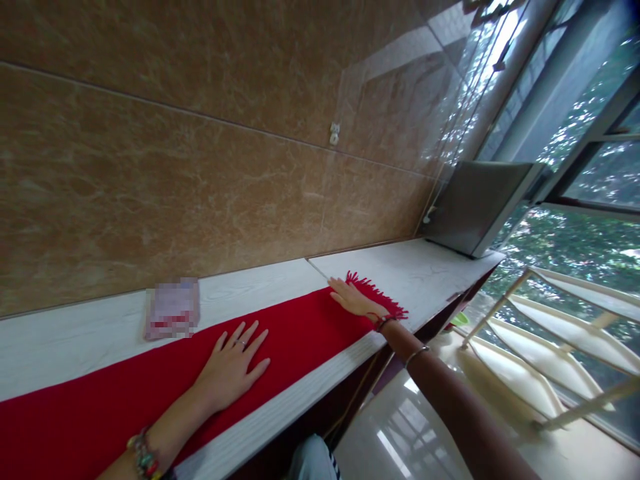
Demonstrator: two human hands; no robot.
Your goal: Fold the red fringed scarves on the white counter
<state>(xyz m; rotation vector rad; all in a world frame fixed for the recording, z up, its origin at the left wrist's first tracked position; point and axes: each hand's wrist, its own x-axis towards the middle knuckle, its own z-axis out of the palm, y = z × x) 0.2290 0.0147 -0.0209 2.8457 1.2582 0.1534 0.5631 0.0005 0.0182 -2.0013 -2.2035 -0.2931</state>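
Red cloth [300,330], flat and long, lies lengthwise on the white wood-grain counter [410,267], its long axis roughly parallel to the brown tiled wall [200,187] behind. Seen from the person, it runs from the lower left, where it leaves the view, out to the right, where it finishes in a fringe [383,298]; a narrow strip of bare counter shows along its near side. What matters most is how the two hands are spaced along that length: the right hand [357,301] lies just beside the fringe and is clearly the nearer to that end, while the left hand [230,367] rests well apart from it, farther back on the red surface. Both look released, palms down on the cloth with nothing grasped. On the left, the fingers are spread and point up and to the right, the thumb held out toward the fringed end. On the right, the forearm reaches in over the counter's front edge, the wrist just inside the fringe, and the fingers lie across the cloth toward the wall, their tips at its far edge. Between cloth and wall, left of both hands, sits a pixelated packet [173,310] whose markings cannot be read.
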